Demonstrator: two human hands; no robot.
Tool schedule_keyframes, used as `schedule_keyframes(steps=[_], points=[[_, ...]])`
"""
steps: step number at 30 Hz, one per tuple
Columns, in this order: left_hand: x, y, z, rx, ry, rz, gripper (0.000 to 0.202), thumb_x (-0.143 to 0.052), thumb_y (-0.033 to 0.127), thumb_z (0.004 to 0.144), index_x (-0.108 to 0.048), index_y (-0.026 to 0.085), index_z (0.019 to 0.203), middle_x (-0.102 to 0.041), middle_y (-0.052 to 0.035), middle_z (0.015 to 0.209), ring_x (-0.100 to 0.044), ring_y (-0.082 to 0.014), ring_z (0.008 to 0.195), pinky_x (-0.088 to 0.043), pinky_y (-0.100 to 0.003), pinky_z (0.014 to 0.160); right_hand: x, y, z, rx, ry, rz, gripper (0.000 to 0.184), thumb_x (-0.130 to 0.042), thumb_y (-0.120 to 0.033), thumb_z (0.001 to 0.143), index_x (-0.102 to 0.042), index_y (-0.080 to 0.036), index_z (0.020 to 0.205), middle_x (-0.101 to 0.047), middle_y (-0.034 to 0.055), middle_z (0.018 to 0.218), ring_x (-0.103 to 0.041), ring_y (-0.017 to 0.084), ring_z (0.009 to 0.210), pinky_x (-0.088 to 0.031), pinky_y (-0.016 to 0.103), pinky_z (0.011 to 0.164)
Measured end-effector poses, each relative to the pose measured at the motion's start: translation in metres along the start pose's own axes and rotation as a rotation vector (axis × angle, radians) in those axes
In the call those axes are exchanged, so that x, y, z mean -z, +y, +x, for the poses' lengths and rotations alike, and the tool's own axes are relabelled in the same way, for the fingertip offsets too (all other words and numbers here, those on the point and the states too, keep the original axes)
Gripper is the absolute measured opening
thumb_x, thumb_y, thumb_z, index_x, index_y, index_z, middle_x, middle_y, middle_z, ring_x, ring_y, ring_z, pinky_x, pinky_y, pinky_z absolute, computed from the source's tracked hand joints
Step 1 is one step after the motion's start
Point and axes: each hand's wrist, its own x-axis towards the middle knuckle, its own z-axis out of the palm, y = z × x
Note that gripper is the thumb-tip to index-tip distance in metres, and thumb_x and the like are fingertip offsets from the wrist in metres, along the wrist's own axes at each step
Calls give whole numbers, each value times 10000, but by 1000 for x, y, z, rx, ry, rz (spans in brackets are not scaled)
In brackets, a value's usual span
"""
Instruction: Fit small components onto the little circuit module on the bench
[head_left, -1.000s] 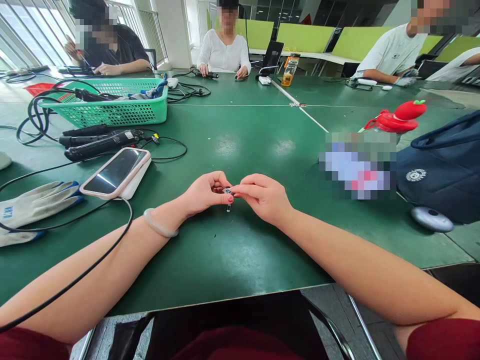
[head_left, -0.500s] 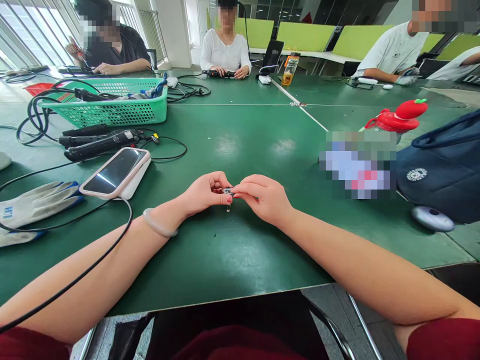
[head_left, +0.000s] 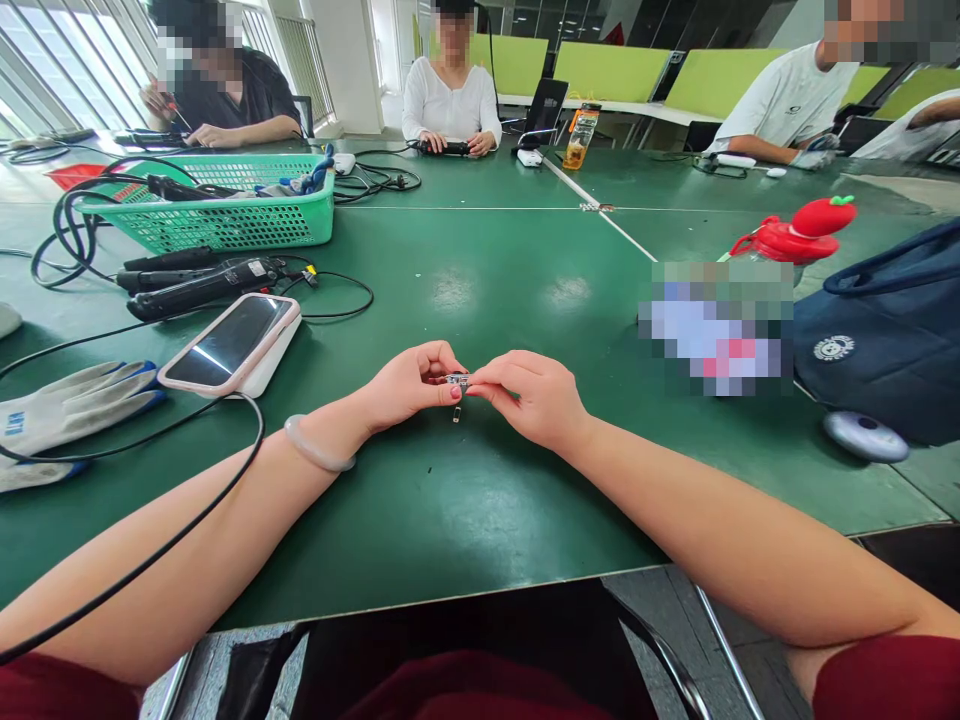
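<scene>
My left hand pinches a small electronic part with a silvery and dark surface between thumb and fingers. A short strip with a pale tip hangs down below it, above the green table. From the other side comes my right hand, thumb and fingertips pressed together at the part's right end. Whether a second tiny piece sits between those right fingertips is too small to tell.
Left of my hands lie a phone on a white box, work gloves and black handheld tools by a green basket. To the right is a navy bag. A black cable crosses my left forearm. People sit across the table.
My right fingertips have shifted very slightly right, and more of the small part's silvery face shows between the hands. My left hand has barely moved.
</scene>
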Motion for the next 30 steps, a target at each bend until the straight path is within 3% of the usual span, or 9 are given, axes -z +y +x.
schedule_keyframes(steps=[6, 9, 13, 16, 19, 23, 30], points=[[0, -1, 0, -35, 52, 12, 412, -822, 387, 562, -528, 157, 736, -639, 6, 714, -566, -93, 656, -438, -248, 668, 1, 0, 0, -3, -26, -14, 221, -499, -309, 924, -705, -231, 934, -699, 31, 802, -618, 143, 732, -486, 276, 702], [0, -2, 1, -32, 115, 57, 376, -804, 361, 595, -530, 156, 749, -663, -14, 774, -599, -119, 728, -446, -276, 720, 3, 1, 2, -83, -25, -12, 243, -465, -262, 934, -697, -205, 975, -696, 40, 844, -614, 144, 765, -476, 275, 720], [1, -4, 4, 11, 237, 180, 327, -775, 330, 631, -566, 153, 811, -663, -19, 782, -600, -131, 744, -440, -294, 732, 4, 2, 2, -290, -265, -68, 213, -538, -289, 895, -707, -183, 820, -626, 31, 731, -563, 147, 692, -441, 282, 654], [2, -5, 6, 29, 284, 242, 318, -760, 328, 647, -586, 155, 848, -648, -6, 748, -581, -120, 709, -434, -290, 713, 2, 1, 0, -275, -445, -17, 168, -652, -327, 823, -703, -199, 920, -619, 31, 833, -565, 151, 756, -449, 291, 712], [3, -6, 6, 34, 275, 246, 333, -761, 348, 644, -587, 161, 858, -644, -3, 736, -583, -127, 708, -437, -295, 701, -4, -1, -1, -205, -501, 50, 214, -647, -273, 832, -677, -225, 1039, -621, 35, 926, -572, 156, 841, -454, 303, 783], [3, -6, 6, 29, 292, 244, 339, -761, 356, 644, -587, 164, 863, -658, -15, 774, -599, -139, 752, -443, -312, 742, -8, -2, 1, -190, -535, 65, 75, -623, -231, 849, -688, -197, 838, -612, 24, 859, -567, 149, 832, -442, 289, 771], [3, -7, 7, 25, 288, 255, 343, -763, 356, 637, -595, 162, 864, -659, -20, 760, -607, -153, 746, -451, -333, 754, -7, 1, 3, -368, -493, 71, 151, -622, -203, 827, -640, -167, 681, -561, -4, 697, -509, 108, 649, -386, 245, 621]])
